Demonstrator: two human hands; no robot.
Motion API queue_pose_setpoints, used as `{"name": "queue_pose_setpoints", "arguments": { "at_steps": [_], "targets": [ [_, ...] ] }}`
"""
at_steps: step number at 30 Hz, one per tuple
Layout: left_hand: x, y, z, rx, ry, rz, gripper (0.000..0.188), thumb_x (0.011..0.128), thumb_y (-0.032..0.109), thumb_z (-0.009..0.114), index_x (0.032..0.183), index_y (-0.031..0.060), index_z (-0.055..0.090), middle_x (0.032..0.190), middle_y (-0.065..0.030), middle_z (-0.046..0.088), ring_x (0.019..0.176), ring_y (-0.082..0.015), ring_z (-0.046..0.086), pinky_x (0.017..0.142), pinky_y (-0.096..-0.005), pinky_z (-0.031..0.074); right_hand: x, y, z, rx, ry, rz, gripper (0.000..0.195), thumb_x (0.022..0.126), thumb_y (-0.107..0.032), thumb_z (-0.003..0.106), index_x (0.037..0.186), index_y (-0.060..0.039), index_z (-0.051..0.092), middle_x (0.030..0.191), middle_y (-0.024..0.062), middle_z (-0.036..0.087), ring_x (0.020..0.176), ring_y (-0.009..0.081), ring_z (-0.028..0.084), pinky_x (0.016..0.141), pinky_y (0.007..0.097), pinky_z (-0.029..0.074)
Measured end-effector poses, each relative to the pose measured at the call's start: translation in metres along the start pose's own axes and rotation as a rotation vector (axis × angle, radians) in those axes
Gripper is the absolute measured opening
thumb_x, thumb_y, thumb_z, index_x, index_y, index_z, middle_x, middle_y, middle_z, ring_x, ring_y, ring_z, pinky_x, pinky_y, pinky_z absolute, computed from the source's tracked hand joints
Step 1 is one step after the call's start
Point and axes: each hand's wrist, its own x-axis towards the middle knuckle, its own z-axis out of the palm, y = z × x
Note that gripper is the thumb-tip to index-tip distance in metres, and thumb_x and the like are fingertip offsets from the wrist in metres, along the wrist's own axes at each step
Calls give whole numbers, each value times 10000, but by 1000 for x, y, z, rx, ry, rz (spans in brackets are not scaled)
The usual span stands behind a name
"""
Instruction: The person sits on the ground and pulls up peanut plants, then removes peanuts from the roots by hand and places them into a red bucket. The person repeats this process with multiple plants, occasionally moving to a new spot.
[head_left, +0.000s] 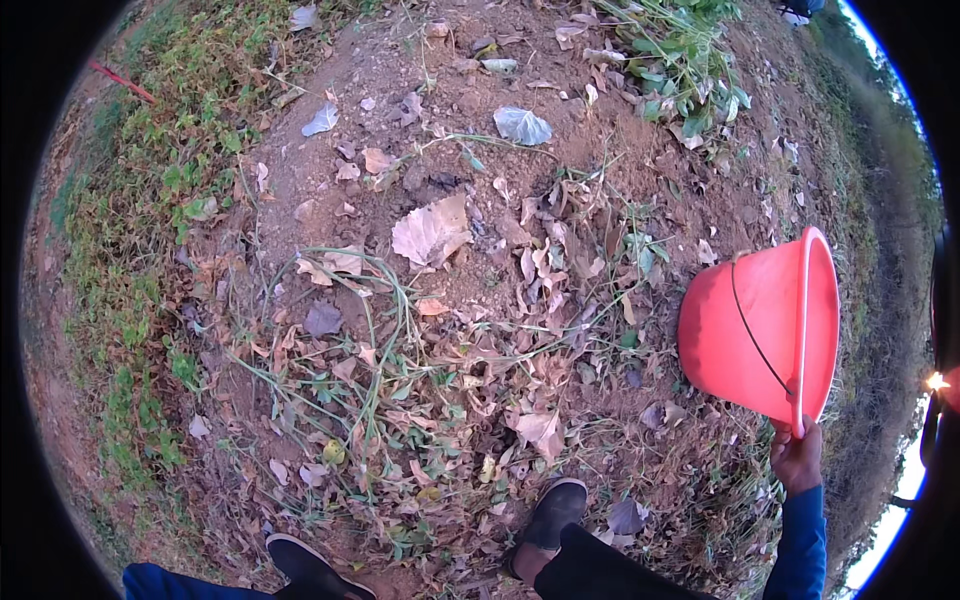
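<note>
A red plastic bucket (742, 322) with a thin wire handle is tipped on its side at the right, its mouth facing right. My right hand (797, 457) grips its rim at the lower edge, the fingers around the lip. The inside of the bucket is mostly hidden. My left hand is out of view; only a blue sleeve (187, 583) shows at the bottom left. Before me lies soil with dry leaves, a large pale dry leaf (431, 231) and cut green vines (390, 345).
Low green plants (172, 150) cover the left side, with a thin red object (122, 82) among them. A heap of pulled leafy plants (686, 67) lies at the top right. My dark shoes (559, 514) stand on the leaf litter. Dry brush borders the far right.
</note>
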Motion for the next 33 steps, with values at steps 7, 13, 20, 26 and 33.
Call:
{"name": "queue_pose_setpoints", "arguments": {
  "at_steps": [7,13,20,26,33],
  "targets": [
    [5,-28,-42,-187,-165,180,389,918,362,603,1146,48,631,964,-163,663,886,-375,631,786,-494,505,4,-2,-5,107,101,0,185,939,-236,513,934,-80,611,679,-13,622,533,91,600,445,216,479],
    [40,34,79,-516,-350,-129,712,798,655,645,1007,-25,674,764,-229,650,758,-418,642,707,-522,505,7,5,1,201,104,52,207,935,-202,504,952,-14,588,687,63,623,532,176,614,467,273,551],
    [70,85,175,-336,-192,-375,543,828,535,638,956,8,663,850,-210,674,782,-392,654,713,-530,515,5,2,7,136,62,169,173,928,-217,498,967,-53,535,718,57,580,554,177,568,458,270,511],
    [88,129,246,-321,65,-596,467,836,473,633,939,18,665,852,-204,678,784,-393,655,714,-531,518,11,-4,5,284,-110,324,268,944,-127,483,1102,89,505,979,204,645,877,351,681,577,322,614],
    [114,197,315,-198,-26,-687,201,843,220,572,914,84,702,880,-164,703,814,-350,684,732,-518,541,41,20,-29,486,39,128,244,943,-48,495,1111,126,460,1090,270,607,968,442,654,832,472,632]
  ]
}}
